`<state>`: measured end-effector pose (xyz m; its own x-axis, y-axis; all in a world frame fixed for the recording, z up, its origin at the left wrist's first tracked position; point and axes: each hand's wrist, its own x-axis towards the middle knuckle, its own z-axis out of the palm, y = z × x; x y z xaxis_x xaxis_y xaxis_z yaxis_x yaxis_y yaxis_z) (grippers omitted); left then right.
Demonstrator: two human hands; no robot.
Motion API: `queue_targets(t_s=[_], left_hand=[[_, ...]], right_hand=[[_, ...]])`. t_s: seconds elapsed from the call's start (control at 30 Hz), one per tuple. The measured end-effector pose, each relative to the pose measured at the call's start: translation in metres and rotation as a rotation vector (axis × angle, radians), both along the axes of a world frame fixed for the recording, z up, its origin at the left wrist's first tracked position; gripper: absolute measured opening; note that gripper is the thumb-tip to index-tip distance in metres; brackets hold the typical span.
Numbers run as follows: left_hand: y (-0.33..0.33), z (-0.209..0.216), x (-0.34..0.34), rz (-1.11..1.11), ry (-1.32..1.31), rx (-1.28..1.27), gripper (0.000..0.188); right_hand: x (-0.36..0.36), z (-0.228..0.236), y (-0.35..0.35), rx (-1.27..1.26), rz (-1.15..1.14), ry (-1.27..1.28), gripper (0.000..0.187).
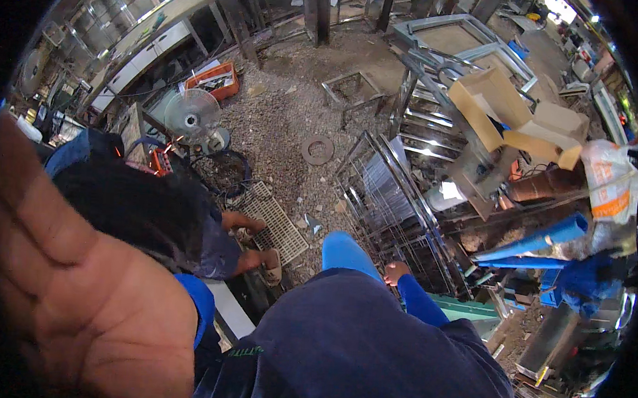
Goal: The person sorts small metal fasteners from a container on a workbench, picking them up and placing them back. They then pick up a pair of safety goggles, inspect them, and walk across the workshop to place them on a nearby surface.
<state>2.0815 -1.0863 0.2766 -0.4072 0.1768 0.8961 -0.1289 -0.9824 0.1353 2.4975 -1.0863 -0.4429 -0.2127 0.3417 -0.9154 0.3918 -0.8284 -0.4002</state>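
My left hand (107,311) is raised very close to the camera and fills the lower left, palm toward me. The palm lies flat and nothing shows in it; most of its fingers run out of the picture. A blue cuff (199,304) shows at its wrist. Low on my right side, beyond my dark shirt (370,336), is my right hand (395,273) at the end of a blue sleeve. Its fingers look curled, and whatever they hold, if anything, is hidden. Nearest to it is a metal wire rack (396,224); I cannot tell whether they touch.
A person in dark clothes (141,205) is low at the left, feet by a plastic grate (279,222), with orange sparks nearby. Beyond stand a fan (192,113) and an orange crate (221,81). Metal frames, an opened cardboard box (487,99) and blue pipes (538,240) crowd the right.
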Motion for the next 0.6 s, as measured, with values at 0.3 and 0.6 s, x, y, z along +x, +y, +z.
queue_targets(t_s=[0.3, 0.6], left_hand=[[0.172, -0.025, -0.1, 0.32, 0.039, 0.226, 0.073], [0.358, -0.008, -0.214, 0.618, 0.024, 0.418, 0.065]], right_hand=[[-0.062, -0.012, 0.086, 0.365, 1.089, -0.362, 0.035], [-0.273, 0.037, 0.439, 0.589, 1.696, -0.15, 0.03]])
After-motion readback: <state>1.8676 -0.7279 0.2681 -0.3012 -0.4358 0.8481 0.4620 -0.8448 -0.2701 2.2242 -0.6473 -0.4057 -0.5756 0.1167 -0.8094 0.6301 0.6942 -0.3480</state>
